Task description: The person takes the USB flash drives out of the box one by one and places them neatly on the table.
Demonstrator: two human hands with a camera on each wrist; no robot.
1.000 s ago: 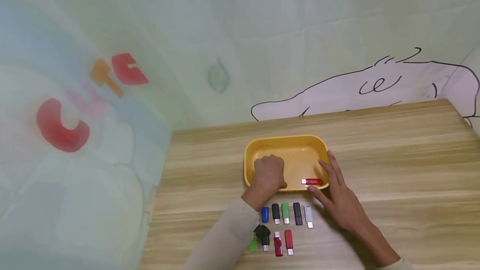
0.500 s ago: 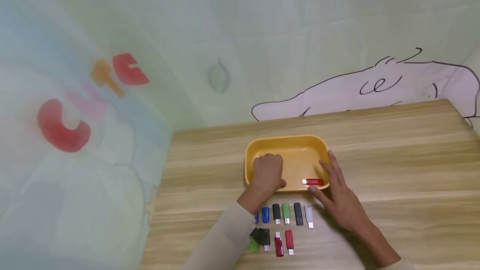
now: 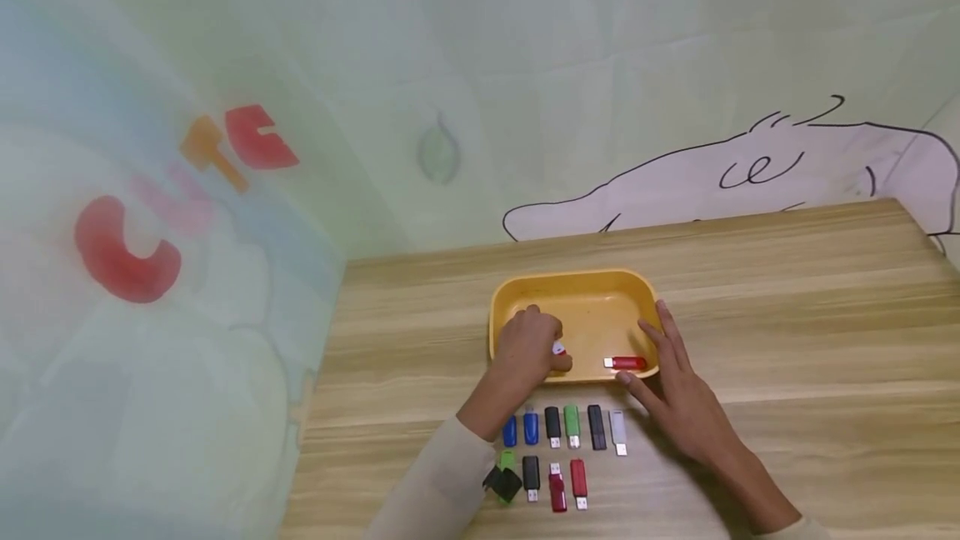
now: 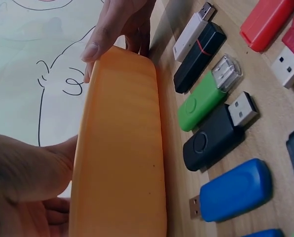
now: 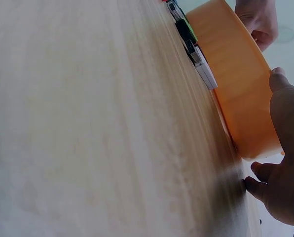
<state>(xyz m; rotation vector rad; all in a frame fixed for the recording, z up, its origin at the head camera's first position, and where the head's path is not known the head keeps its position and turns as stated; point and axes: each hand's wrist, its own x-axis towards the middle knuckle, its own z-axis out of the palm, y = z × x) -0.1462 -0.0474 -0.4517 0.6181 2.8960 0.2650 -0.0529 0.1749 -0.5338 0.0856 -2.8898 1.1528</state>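
In the head view my left hand [image 3: 528, 344] is inside the left part of a yellow plastic tray [image 3: 573, 277]. Its thumb and fingers pinch a small white and red piece [image 3: 558, 349], likely a USB stick, mostly hidden by the hand. My right hand [image 3: 686, 407] rests at the tray's right end, fingers straight along the outside and thumb at the near rim. A red USB stick [image 3: 626, 363] lies in the tray's near right corner. In the left wrist view the tray's near wall [image 4: 122, 148] blocks what the left hand [image 4: 28, 173] pinches.
Several USB sticks lie in two rows before the tray, among them a grey one [image 3: 618, 432], a green one [image 3: 572, 426], a blue one [image 3: 531, 427] and a red one [image 3: 578, 483]. A dark wrist device [image 3: 502, 483] overlaps the row's left end.
My left hand has turned and shifted slightly left inside the tray, bringing the white and red piece into sight. More sticks show beside the sleeve. The right hand stays put.
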